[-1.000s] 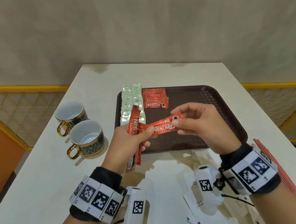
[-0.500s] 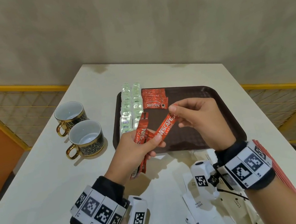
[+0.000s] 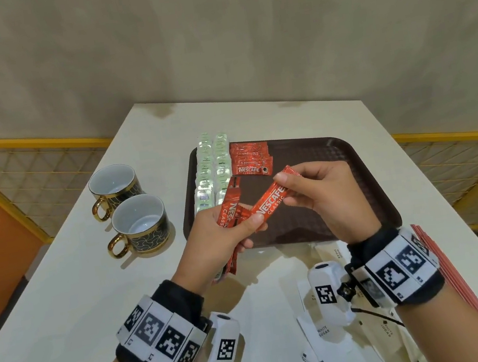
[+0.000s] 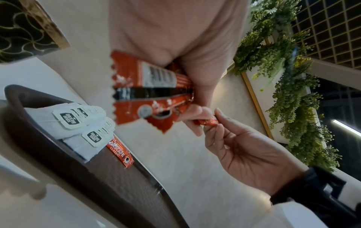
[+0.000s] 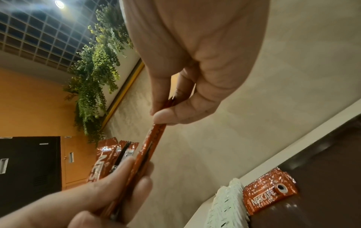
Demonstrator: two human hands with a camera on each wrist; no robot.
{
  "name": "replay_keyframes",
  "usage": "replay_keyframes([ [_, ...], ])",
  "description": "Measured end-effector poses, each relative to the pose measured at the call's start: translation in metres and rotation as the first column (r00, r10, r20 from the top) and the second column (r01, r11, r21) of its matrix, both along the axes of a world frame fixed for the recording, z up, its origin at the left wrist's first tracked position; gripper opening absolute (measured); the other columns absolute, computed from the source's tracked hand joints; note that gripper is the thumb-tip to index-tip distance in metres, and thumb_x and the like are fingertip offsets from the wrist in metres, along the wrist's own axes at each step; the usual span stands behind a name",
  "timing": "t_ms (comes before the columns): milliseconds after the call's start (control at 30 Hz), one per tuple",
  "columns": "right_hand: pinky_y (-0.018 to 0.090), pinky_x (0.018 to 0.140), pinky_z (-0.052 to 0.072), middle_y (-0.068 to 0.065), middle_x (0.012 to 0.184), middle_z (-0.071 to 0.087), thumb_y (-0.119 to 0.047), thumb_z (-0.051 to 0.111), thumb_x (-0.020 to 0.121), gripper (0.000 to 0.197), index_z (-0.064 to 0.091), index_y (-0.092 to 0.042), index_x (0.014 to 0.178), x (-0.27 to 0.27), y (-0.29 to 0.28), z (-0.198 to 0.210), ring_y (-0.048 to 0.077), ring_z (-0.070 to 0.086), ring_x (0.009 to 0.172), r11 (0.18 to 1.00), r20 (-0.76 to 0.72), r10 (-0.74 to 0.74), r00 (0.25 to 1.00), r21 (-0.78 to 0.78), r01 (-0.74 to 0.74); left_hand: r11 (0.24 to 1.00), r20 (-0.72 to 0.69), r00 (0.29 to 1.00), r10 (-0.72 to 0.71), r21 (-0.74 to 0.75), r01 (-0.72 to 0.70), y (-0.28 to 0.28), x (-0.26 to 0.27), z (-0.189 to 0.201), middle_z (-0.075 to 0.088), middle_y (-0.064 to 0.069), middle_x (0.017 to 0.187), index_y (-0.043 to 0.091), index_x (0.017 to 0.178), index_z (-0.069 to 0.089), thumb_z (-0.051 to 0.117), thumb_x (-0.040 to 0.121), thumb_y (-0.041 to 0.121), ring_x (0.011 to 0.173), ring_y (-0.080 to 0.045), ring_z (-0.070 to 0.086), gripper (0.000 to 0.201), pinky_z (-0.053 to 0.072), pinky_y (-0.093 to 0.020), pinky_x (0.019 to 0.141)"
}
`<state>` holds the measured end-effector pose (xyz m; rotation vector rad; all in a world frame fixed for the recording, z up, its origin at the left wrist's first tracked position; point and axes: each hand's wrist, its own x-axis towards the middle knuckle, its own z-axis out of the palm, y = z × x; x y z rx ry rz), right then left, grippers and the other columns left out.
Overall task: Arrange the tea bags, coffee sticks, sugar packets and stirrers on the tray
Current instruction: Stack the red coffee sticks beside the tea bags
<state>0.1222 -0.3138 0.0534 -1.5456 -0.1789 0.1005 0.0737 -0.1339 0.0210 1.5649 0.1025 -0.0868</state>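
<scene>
Your left hand [image 3: 220, 233] grips a bundle of coffee sticks [image 3: 231, 213] over the near edge of the tray [image 3: 351, 170], a ready supply, while your right hand [image 3: 323, 196] pinches the top of one stick [image 3: 272, 202], seemingly drawing it free. On the surface [image 3: 65, 315], the tray already carries tea bags [image 3: 212, 169] along its left edge, with laid coffee sticks [image 3: 252, 161] just beside them, so kinds stay grouped. Sugar packets [image 3: 322, 331] wait near the surface's near edge.
</scene>
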Motion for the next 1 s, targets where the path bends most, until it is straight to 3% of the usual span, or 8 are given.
replay_keyframes([
  [133, 0.021, 0.067, 0.058, 0.010, 0.078, 0.068, -0.012, 0.070, 0.084, 0.013, 0.072, 0.000, 0.088, 0.005, -0.005, -0.008, 0.013, 0.063, 0.071, 1.000, -0.091, -0.007, 0.996, 0.022, 0.009, 0.998, 0.012, 0.998, 0.067, 0.019, -0.067, 0.006, 0.010, 0.001, 0.077, -0.001, 0.083, 0.014, 0.098, 0.071, 0.071, 0.086, 0.023, 0.056, -0.004, 0.061, 0.015, 0.052, -0.018, 0.058],
  [267, 0.026, 0.072, 0.057, 0.004, 0.082, 0.073, -0.016, 0.076, 0.081, 0.010, 0.074, -0.010, 0.089, 0.015, -0.014, -0.014, 0.014, 0.069, 0.078, 0.955, -0.009, 0.006, 1.000, -0.298, -0.008, 0.985, 0.051, 0.995, 0.087, 0.142, -0.093, 0.015, 0.024, 0.001, 0.075, 0.001, 0.073, 0.012, 0.091, 0.071, 0.074, 0.084, 0.022, 0.055, -0.006, 0.062, 0.012, 0.051, -0.018, 0.055],
  [367, 0.012, 0.081, 0.047, -0.011, 0.094, 0.070, -0.025, 0.079, 0.077, 0.031, 0.070, -0.022, 0.107, 0.026, -0.013, -0.006, -0.001, 0.063, 0.088, 0.751, 0.210, 0.173, 0.962, -0.660, 0.009, 0.968, 0.038, 0.998, 0.040, 0.246, -0.048, 0.017, 0.034, 0.001, 0.070, 0.010, 0.061, 0.015, 0.086, 0.070, 0.075, 0.084, 0.022, 0.052, -0.004, 0.062, 0.009, 0.047, -0.014, 0.052],
  [467, 0.013, 0.078, 0.046, -0.014, 0.093, 0.069, -0.024, 0.075, 0.082, 0.027, 0.070, -0.027, 0.109, 0.038, 0.001, 0.004, -0.001, 0.061, 0.086, 0.481, 0.181, 0.431, 0.884, -0.875, -0.056, 0.943, 0.024, 1.000, 0.010, 0.333, -0.018, 0.014, 0.042, -0.001, 0.067, 0.011, 0.056, 0.018, 0.087, 0.068, 0.076, 0.083, 0.026, 0.051, -0.003, 0.063, 0.012, 0.047, -0.014, 0.051],
  [633, 0.017, 0.065, 0.051, -0.006, 0.076, 0.069, -0.008, 0.073, 0.081, 0.009, 0.072, -0.016, 0.086, 0.082, 0.014, -0.006, 0.001, 0.062, 0.063, 0.455, 0.088, 0.446, 0.891, -0.879, -0.141, 0.942, 0.031, 0.991, 0.126, 0.310, -0.130, 0.022, 0.055, -0.002, 0.068, 0.006, 0.065, 0.019, 0.090, 0.070, 0.075, 0.084, 0.023, 0.052, -0.006, 0.062, 0.009, 0.049, -0.017, 0.051],
  [700, 0.030, 0.072, 0.055, -0.001, 0.084, 0.069, -0.008, 0.072, 0.082, 0.011, 0.070, -0.016, 0.089, 0.110, 0.016, -0.016, 0.010, 0.063, 0.071, 0.416, 0.123, 0.383, 0.916, -0.908, -0.052, 0.933, 0.048, 0.977, 0.207, 0.291, -0.212, 0.031, 0.056, -0.001, 0.072, 0.003, 0.079, 0.020, 0.098, 0.072, 0.076, 0.083, 0.024, 0.056, -0.007, 0.064, 0.017, 0.054, -0.024, 0.059],
  [767, 0.041, 0.080, 0.055, 0.002, 0.095, 0.068, -0.014, 0.071, 0.083, 0.011, 0.069, -0.018, 0.093, 0.134, 0.022, -0.029, 0.020, 0.063, 0.085, 0.308, 0.123, 0.360, 0.925, -0.951, 0.007, 0.935, 0.039, 0.970, 0.240, 0.261, -0.241, 0.037, 0.053, -0.002, 0.074, 0.003, 0.080, 0.019, 0.100, 0.073, 0.076, 0.082, 0.025, 0.056, -0.006, 0.064, 0.020, 0.054, -0.027, 0.062],
  [1000, 0.035, 0.077, 0.049, 0.008, 0.100, 0.066, -0.011, 0.062, 0.087, 0.005, 0.063, -0.016, 0.089, 0.175, 0.046, -0.057, 0.030, 0.062, 0.094, 0.114, 0.108, 0.401, 0.910, -0.991, 0.068, 0.955, -0.035, 0.972, 0.231, 0.197, -0.220, 0.049, 0.038, -0.002, 0.076, 0.003, 0.080, 0.018, 0.103, 0.074, 0.076, 0.082, 0.020, 0.051, -0.007, 0.061, 0.021, 0.048, -0.014, 0.052],
])
